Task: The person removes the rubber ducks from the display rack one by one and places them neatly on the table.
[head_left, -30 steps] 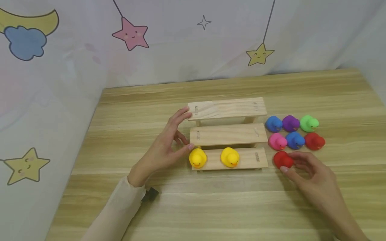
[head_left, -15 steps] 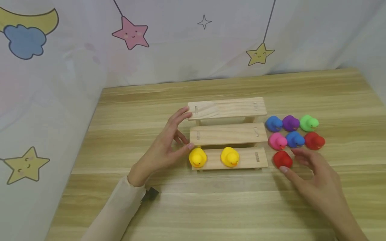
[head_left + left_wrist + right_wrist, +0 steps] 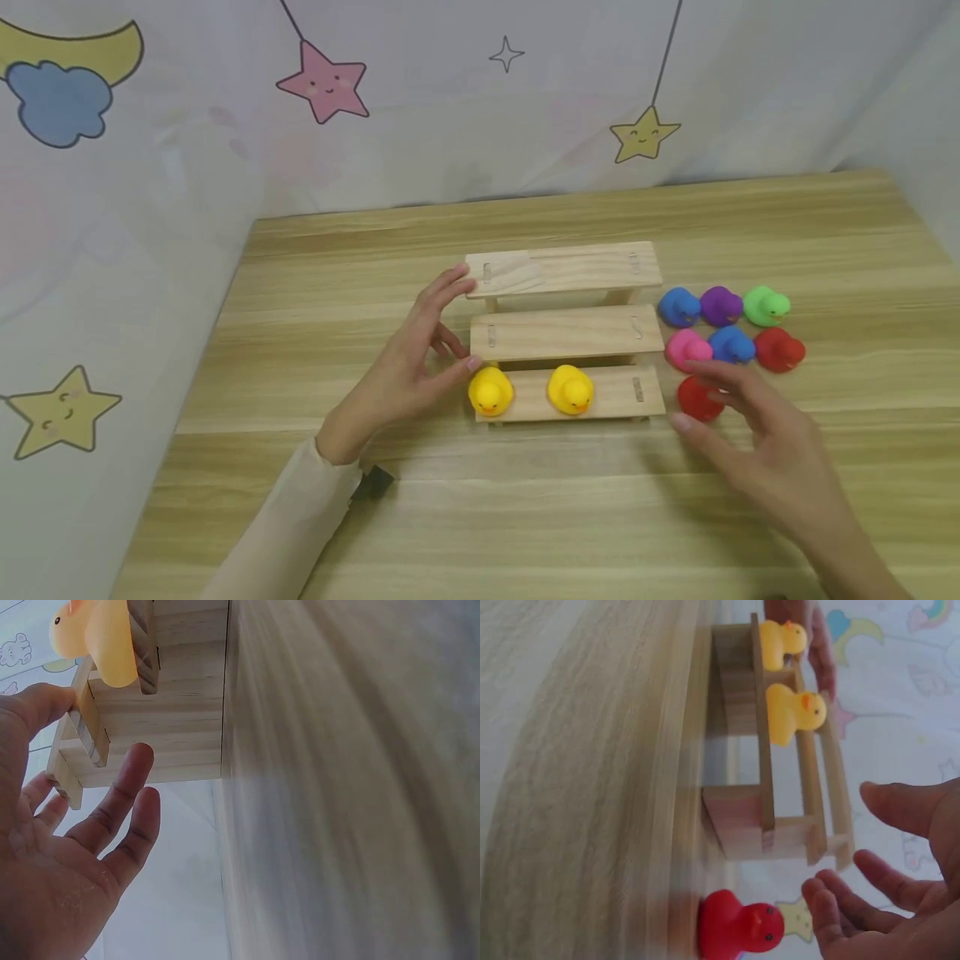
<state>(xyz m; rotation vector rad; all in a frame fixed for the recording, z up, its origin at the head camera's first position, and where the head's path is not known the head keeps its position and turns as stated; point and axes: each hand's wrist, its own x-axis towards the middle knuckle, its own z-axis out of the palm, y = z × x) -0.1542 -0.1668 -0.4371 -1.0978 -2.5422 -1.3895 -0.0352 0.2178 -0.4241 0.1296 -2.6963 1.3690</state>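
A three-step wooden stand [image 3: 566, 333] is on the table, with two yellow rubber ducks [image 3: 491, 392] on its lowest step. My left hand [image 3: 408, 358] touches the stand's left end, fingertips at the top step and thumb by the middle one; the left wrist view shows its fingers [image 3: 124, 799] spread. Over a red rubber duck [image 3: 699, 400] hovers my right hand [image 3: 776, 462], fingers apart and holding nothing. In the right wrist view that red duck [image 3: 735, 926] stands upright on the table, apart from the fingers.
Right of the stand, behind the nearest red duck, several more rubber ducks stand in two rows: blue [image 3: 679, 307], purple [image 3: 721, 306], green [image 3: 766, 306], pink [image 3: 686, 348], and another red [image 3: 780, 349]. A printed cloth [image 3: 450, 108] hangs behind the table.
My right hand has let go of the near red duck and moved up and slightly left over it. The left hand has stayed at the stand.
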